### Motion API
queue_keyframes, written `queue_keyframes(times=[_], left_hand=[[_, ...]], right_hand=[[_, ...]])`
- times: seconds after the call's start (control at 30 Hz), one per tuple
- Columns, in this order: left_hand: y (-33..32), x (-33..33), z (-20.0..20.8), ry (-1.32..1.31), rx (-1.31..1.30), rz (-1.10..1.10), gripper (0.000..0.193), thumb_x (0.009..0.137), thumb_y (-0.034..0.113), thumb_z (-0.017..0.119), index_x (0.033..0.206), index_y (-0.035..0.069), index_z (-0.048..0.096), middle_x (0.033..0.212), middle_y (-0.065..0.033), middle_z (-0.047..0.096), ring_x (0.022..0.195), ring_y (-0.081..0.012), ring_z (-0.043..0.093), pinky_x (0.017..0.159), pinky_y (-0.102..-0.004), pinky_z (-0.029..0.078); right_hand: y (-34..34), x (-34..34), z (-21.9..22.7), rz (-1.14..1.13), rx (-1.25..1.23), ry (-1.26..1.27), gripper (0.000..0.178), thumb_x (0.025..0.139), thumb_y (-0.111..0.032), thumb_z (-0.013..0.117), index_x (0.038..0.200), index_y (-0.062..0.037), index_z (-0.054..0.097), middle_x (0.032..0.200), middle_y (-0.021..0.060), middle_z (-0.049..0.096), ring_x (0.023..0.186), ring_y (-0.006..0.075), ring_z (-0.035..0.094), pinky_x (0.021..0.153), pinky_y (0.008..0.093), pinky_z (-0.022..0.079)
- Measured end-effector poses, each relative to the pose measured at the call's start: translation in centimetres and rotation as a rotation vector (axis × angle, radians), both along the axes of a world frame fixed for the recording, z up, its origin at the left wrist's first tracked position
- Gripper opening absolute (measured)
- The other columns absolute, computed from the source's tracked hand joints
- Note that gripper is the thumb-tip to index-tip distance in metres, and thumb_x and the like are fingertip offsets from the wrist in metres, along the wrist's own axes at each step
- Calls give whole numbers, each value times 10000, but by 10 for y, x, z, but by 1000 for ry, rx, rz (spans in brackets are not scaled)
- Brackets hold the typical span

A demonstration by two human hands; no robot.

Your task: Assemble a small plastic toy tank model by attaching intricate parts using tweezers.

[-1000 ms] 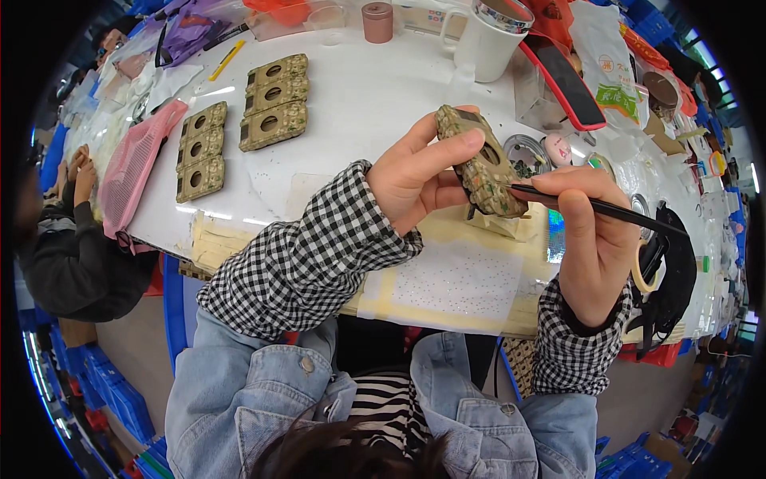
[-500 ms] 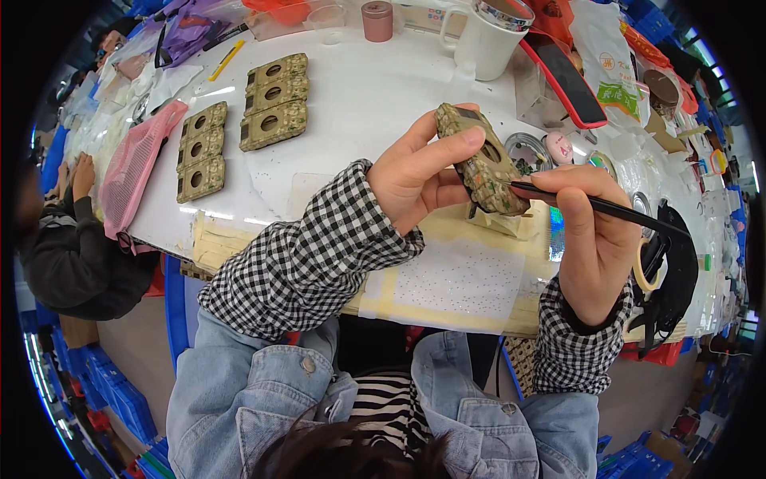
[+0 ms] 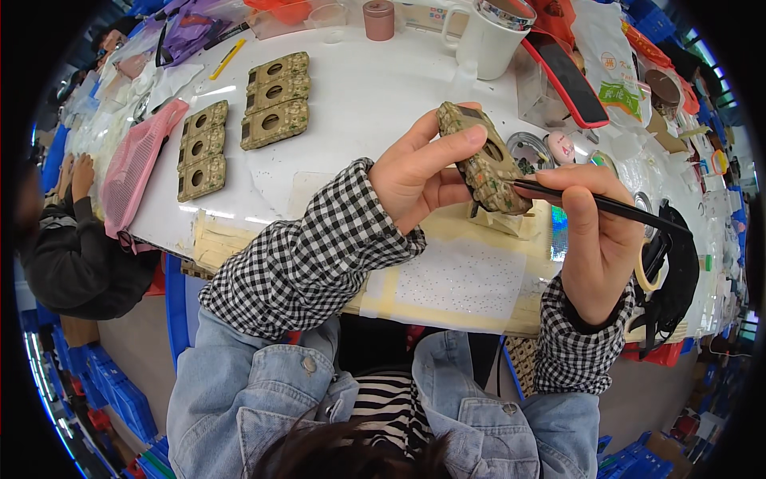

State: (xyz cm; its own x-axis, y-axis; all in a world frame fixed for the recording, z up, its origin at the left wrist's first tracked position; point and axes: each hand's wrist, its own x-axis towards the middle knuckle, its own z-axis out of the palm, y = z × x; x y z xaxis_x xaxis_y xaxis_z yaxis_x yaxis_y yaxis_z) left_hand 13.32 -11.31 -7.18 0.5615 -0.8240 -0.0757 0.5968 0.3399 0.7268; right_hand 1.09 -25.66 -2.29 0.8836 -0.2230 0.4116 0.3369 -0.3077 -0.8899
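Gripping camouflage casing [image 3: 485,164] still, left hand [image 3: 423,172]; right hand [image 3: 594,231] keeps brush [image 3: 606,205] on it, unchanged.

sleeves: black-white check | jacket: blue denim | top: striped, seemingly

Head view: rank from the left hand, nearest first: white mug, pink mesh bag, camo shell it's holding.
1. camo shell, in the left hand itself.
2. white mug, beyond the hand, at the table's far edge.
3. pink mesh bag, far off on the person's left.
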Motion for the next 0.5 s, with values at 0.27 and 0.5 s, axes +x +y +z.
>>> queue_keyframes(times=[0.27,0.5], left_hand=[[0,1,-1,-10,5,-2,489,884,260,580,1273,74,348,1080,-75,532,932,-174,606,815,-303,530],[0,1,-2,-10,1,-7,485,881,266,584,1269,89,353,1080,-73,530,940,-179,605,821,-308,527]], right_hand=[[1,1,-1,-6,5,-6,170,918,-91,527,960,53,605,881,92,620,806,116,568,729,218,436],[0,1,-2,-7,-12,-14,159,910,-80,535,958,53,608,875,89,621,798,111,561,713,212,433]])
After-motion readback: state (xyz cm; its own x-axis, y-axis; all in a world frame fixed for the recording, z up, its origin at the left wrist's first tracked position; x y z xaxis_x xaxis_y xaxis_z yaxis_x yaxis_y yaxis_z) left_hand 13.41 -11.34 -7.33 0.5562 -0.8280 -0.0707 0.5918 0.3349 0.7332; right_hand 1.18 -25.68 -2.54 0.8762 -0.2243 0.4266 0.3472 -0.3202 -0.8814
